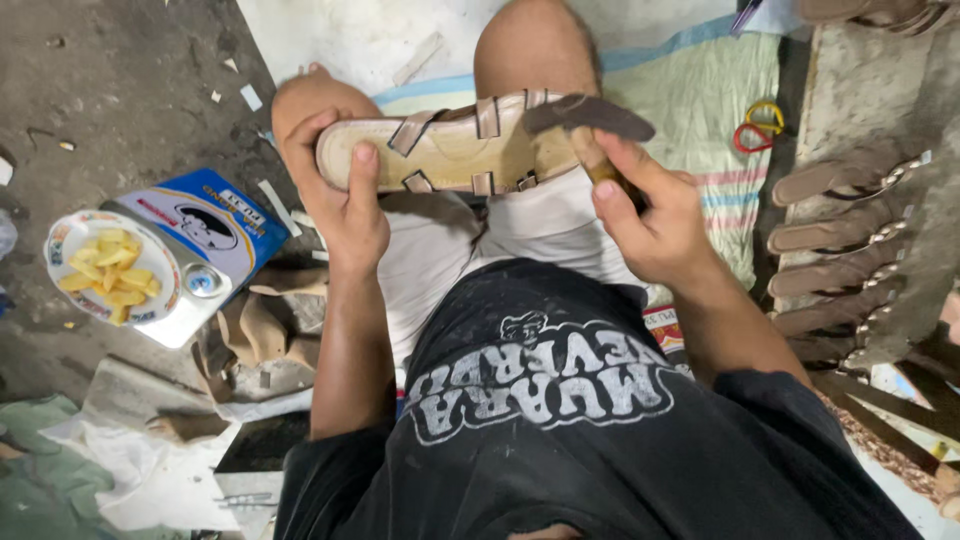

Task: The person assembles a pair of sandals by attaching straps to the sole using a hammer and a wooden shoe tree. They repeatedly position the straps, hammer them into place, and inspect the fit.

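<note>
While the person sits on the floor w/ knees up, a tan sandal (450, 150) is held over the lap, insole facing up, long axis running left-right across the view, one rounded end at the left, the other end toward the right hand. Left hand (345, 190) is clamped on that left end, thumb across the insole, fingers wrapped under. Right hand (650, 215) is closed round a wooden handle, prob. a hammer (590, 120); its dark head lies over the sandal's right end, touching or just above, can't tell which.

Progress, judged only from this view: brown straps (485, 120) already cross the insole in several places, so upper looks mostly fitted; the right end is what's being worked now. Whether a strap end there is loose is hidden by the tool.

Around: striped mat (700, 100) under the legs; row of brown sandals (840, 230) at right; red & yellow rings (755, 125) on the mat; at left a tin (200, 240) and a plate of yellow pieces (110, 265) on the concrete floor (120, 90).
</note>
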